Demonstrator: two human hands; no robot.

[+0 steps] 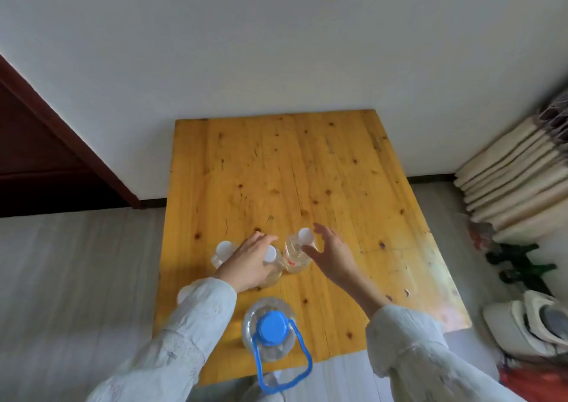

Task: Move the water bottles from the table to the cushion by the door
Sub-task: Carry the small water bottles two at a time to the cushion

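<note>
Several clear water bottles stand on the yellow wooden table (307, 171). My left hand (249, 260) curls over the white-capped middle bottle (272, 263). Another white-capped bottle (223, 251) stands just left of that hand. My right hand (332, 254) hovers with fingers spread beside a third bottle (299, 248), thumb close to its neck, not gripping it. A big jug with a blue cap and blue loop handle (270, 328) stands at the table's near edge. A further white cap (184, 294) peeks out behind my left sleeve.
A dark red door (46, 155) is at the left against the white wall. Stacked beige cushions (516, 180) lean at the right, with green bottles (519, 266) and white shoes (534, 324) on the floor below them. Pale floor lies left of the table.
</note>
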